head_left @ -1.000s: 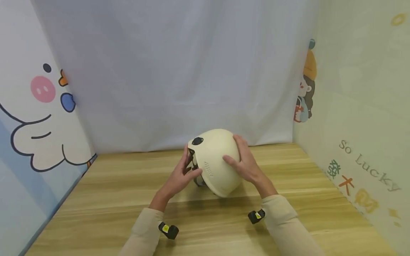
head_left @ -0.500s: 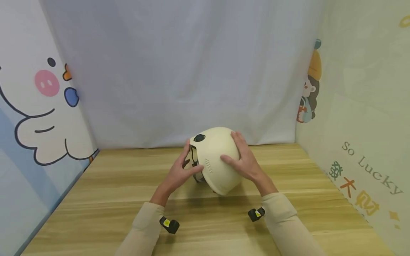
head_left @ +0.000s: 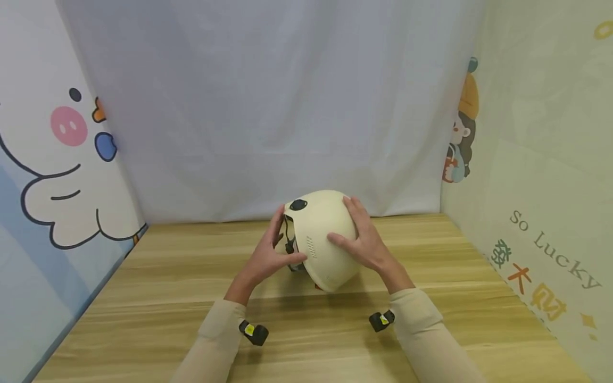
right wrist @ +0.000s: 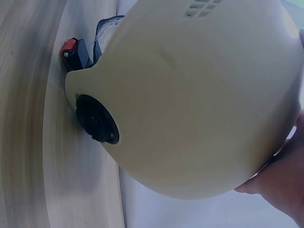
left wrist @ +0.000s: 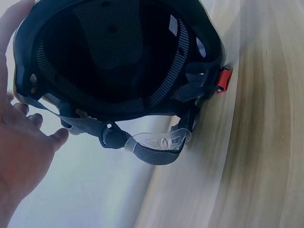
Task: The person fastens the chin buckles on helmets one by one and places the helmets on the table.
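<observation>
A cream-coloured helmet (head_left: 322, 221) stands tilted on the table, its opening turned to the left. My left hand (head_left: 265, 258) grips the rim at the opening, thumb on the near side and fingers farther back. On the rounded crown, my right hand (head_left: 366, 246) holds the shell with thumb and fingers spread. A black round fitting (head_left: 299, 205) sits near the rim. The left wrist view looks into the dark padded inside; a grey chin strap (left wrist: 159, 156) with a clear chin cup hangs there, and a red buckle (left wrist: 223, 80) lies by the tabletop.
The wood-grain table (head_left: 167, 287) runs back to a pale hanging curtain (head_left: 268, 106). Printed panels stand at both sides, a cartoon panel (head_left: 57, 186) on the left and a lettered panel (head_left: 541, 175) on the right. Small black cameras are worn on both wrists.
The helmet has turned and shifted slightly under both hands, and a bit of red now shows below its near rim. My left thumb and fingers have shifted a little along the rim.
</observation>
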Demonstrator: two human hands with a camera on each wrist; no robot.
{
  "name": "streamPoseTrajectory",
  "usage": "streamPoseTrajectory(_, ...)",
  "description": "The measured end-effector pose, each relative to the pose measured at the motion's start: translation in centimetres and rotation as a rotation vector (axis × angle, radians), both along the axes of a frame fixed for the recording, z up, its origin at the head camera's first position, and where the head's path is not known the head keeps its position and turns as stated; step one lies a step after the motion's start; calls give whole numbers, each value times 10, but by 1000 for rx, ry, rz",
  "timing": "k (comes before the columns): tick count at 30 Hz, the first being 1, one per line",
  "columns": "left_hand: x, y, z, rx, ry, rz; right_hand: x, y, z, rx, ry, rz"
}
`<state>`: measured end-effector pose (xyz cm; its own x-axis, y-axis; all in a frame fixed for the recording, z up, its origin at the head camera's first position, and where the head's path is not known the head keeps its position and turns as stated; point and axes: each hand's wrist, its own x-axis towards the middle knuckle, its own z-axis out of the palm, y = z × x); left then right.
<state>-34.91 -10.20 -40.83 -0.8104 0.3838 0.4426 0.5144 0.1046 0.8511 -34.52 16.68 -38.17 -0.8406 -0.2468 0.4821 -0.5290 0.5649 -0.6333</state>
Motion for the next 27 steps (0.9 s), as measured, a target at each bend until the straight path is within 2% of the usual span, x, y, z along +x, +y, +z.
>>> streamPoseTrajectory(27, -4, 3, 8, -41, 21, 20, 0, -1, 0, -34, -1, -7)
